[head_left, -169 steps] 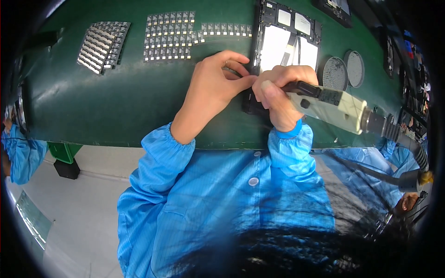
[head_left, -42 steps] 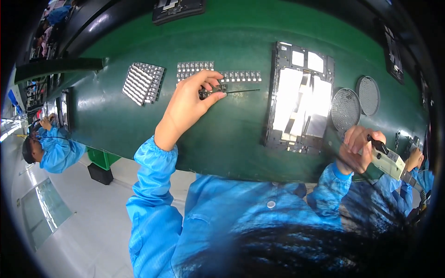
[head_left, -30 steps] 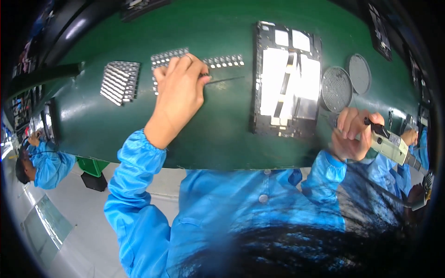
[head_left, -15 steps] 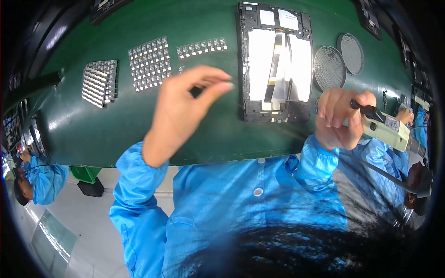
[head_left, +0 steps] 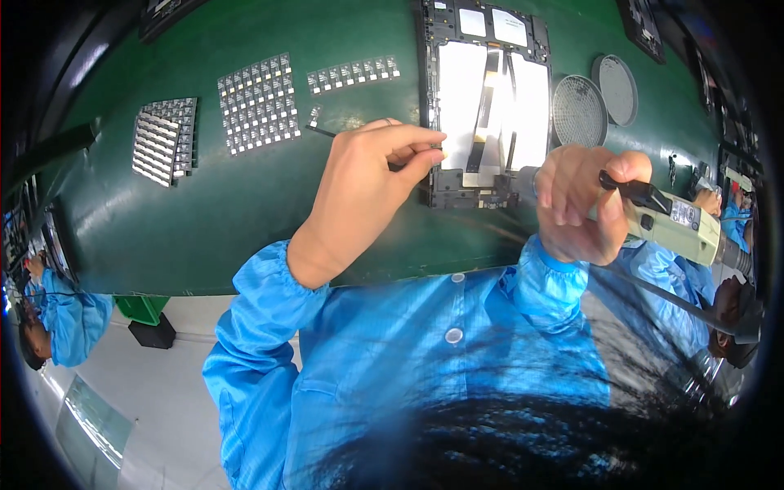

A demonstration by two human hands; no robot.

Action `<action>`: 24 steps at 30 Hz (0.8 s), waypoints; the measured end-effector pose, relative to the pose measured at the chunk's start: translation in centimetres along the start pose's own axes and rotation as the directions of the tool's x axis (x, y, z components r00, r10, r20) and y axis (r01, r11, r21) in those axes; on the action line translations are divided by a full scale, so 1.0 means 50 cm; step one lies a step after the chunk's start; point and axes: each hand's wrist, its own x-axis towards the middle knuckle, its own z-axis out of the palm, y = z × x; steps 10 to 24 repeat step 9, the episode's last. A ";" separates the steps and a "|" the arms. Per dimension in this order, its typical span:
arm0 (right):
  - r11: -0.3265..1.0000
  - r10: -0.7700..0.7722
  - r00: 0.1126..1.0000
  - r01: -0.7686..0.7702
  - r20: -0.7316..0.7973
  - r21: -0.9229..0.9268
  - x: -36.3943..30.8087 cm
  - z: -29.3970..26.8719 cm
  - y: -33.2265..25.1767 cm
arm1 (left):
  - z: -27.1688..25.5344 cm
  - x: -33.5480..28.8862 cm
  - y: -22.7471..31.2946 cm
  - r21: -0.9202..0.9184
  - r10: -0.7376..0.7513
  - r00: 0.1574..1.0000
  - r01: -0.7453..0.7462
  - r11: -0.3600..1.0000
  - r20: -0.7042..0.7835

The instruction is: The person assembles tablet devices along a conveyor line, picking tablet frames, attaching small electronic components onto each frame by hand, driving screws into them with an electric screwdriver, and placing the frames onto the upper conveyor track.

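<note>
My left hand reaches the left edge of an opened tablet-like device, with thumb and forefinger pinched there. Whatever lies between those fingertips is too small to make out. My right hand is wrapped round a pale green electric screwdriver with a black lever. Its grey nose points left over the device's lower edge; the exact tip is blurred. White panels, dark strips and a ribbon cable show inside the device's black frame. A thin black rod sticks out behind my left hand, beside a small clear tab.
Sheets of small labelled parts lie on the green table: a stacked pile, a larger sheet and a single row. Two round mesh-bottomed dishes sit right of the device. Co-workers in blue sit at both sides.
My left hand has moved right, from bare table to the device's left edge. My right hand has shifted slightly left with the screwdriver, bringing its nose over the device's lower edge.
</note>
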 end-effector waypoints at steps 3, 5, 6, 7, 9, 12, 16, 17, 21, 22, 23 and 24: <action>1.000 0.020 0.999 -0.020 -0.034 0.006 0.006 0.021 0.008 | 0.002 0.003 -0.003 -0.033 -0.016 1.000 0.016 0.999 -0.006; 1.000 0.021 0.998 -0.020 -0.059 0.020 0.015 0.041 0.024 | -0.002 0.002 -0.010 -0.075 -0.171 0.983 0.176 0.981 0.068; 0.999 0.023 0.997 -0.020 -0.077 0.040 0.018 0.053 0.037 | -0.003 0.002 -0.019 -0.079 -0.171 0.983 0.176 0.981 0.065; 0.998 0.026 0.995 -0.020 -0.098 0.059 0.020 0.063 0.051 | 0.000 0.004 -0.032 -0.162 -0.191 0.979 0.199 0.966 0.065; 0.998 0.008 0.994 -0.002 -0.112 0.061 0.023 0.072 0.082 | -0.002 0.006 -0.040 -0.249 -0.247 0.965 0.260 0.933 0.084; 0.998 0.008 0.994 -0.002 -0.112 0.061 0.023 0.072 0.082 | -0.002 0.006 -0.040 -0.249 -0.247 0.965 0.260 0.933 0.084; 0.998 0.008 0.994 -0.002 -0.112 0.061 0.023 0.072 0.082 | -0.002 0.006 -0.040 -0.249 -0.247 0.965 0.260 0.933 0.084; 0.998 0.008 0.994 -0.002 -0.112 0.061 0.023 0.072 0.082 | -0.002 0.006 -0.040 -0.249 -0.247 0.965 0.260 0.933 0.084; 0.998 0.008 0.994 -0.002 -0.112 0.061 0.023 0.072 0.082 | -0.002 0.006 -0.040 -0.249 -0.247 0.965 0.260 0.933 0.084; 0.998 0.008 0.994 -0.002 -0.112 0.061 0.023 0.072 0.082 | -0.002 0.006 -0.040 -0.249 -0.247 0.965 0.260 0.933 0.084; 0.998 0.008 0.994 -0.002 -0.112 0.061 0.023 0.072 0.082 | -0.002 0.006 -0.040 -0.249 -0.247 0.965 0.260 0.933 0.084; 0.998 0.008 0.994 -0.002 -0.112 0.061 0.023 0.072 0.082 | -0.002 0.006 -0.040 -0.249 -0.247 0.965 0.260 0.933 0.084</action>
